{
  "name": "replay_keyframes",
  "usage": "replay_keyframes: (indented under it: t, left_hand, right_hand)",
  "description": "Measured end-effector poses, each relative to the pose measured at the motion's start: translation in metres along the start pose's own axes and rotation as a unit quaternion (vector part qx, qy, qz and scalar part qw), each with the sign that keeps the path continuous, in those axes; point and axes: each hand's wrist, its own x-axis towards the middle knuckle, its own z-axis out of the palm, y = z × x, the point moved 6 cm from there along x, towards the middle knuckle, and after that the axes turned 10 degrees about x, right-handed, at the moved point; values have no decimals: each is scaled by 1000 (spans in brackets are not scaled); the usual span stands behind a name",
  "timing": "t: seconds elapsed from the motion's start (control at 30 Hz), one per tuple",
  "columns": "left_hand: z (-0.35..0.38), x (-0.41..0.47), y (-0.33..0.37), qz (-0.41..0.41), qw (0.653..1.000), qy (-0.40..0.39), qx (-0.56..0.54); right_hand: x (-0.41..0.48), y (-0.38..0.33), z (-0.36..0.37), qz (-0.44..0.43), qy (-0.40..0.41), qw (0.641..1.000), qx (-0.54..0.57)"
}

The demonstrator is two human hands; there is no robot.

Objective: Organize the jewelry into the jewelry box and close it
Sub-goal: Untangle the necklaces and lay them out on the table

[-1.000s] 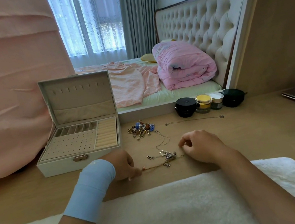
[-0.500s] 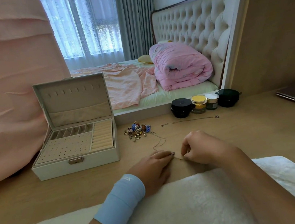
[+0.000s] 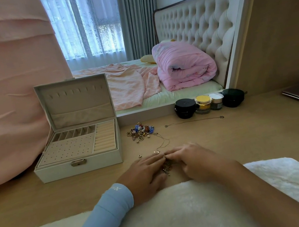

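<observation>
The jewelry box [image 3: 76,143] stands open at the left, with nothing visible in its trays. Just right of it lies a pile of rings and charms [image 3: 140,132]. The left hand [image 3: 145,169], well left a second ago, has closed in and lies straight-fingered on the chain tangle [image 3: 166,166]. The right hand [image 3: 195,161] curls onto the tangle, but its grip cannot be told. The chains look gathered for lifting, and the table [image 3: 97,182] leaves room leftward to the box.

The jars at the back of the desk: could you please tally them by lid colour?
Dark lids: 2
Yellow lid: 1
White lid: 1
Total: 4
</observation>
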Motion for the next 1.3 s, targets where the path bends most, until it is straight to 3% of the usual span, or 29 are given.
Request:
replay_keyframes:
  t: [0.2, 0.33, 0.47, 0.7, 0.9, 1.17, 1.3]
  left_hand:
    - [11, -9, -13, -16, 998, -53, 25]
    - [8, -15, -16, -35, 998, -60, 5]
    - [6, -11, -14, -32, 999, -40, 8]
    - [13, -16, -22, -31, 994, -104, 34]
    - [11, -15, -20, -24, 996, -77, 31]
    - [14, -21, -22, -16, 993, -118, 16]
    - [11, -20, -21, -19, 996, -89, 2]
  right_hand:
    - [-2, 17, -7, 74, 46, 984, -155]
    - [-1, 18, -4, 63, 62, 992, -94]
    - [2, 3, 8, 4, 1, 1000, -10]
    - [2, 21, 10, 79, -17, 995, -59]
    - [8, 10, 18, 28, -27, 999, -14]
    - [5, 23, 19, 85, -35, 995, -45]
    - [3, 19, 19, 52, -32, 998, -8]
